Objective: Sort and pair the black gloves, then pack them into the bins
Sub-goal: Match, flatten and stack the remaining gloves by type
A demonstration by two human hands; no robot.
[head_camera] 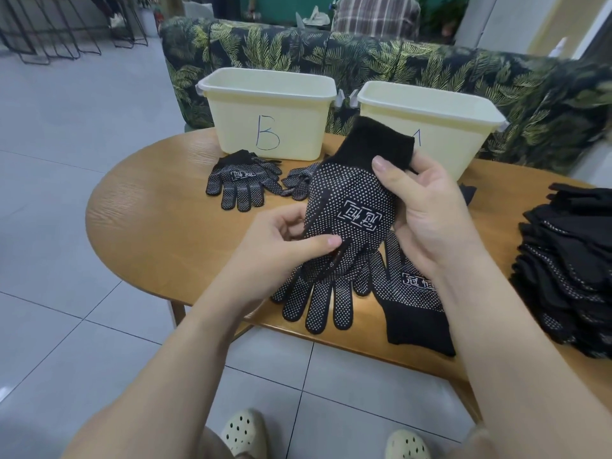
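Black dotted knit glove (347,207) with white logo — pinched by left hand (281,246), right hand (427,207); cream plastic bin (268,111) marked "B".

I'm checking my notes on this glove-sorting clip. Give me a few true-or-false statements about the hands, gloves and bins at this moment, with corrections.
1. Both hands hold one dotted black glove above the table. True: the right hand grips near its cuff, the left hand pinches near its fingers.
2. The bin marked B stands to the right of the other bin. False: it stands to the left.
3. A stack of black gloves lies at the table's right end. True.
4. The gloves in front of bin B lie inside it. False: they lie on the table.
5. The held glove's dotted side faces the camera. True.
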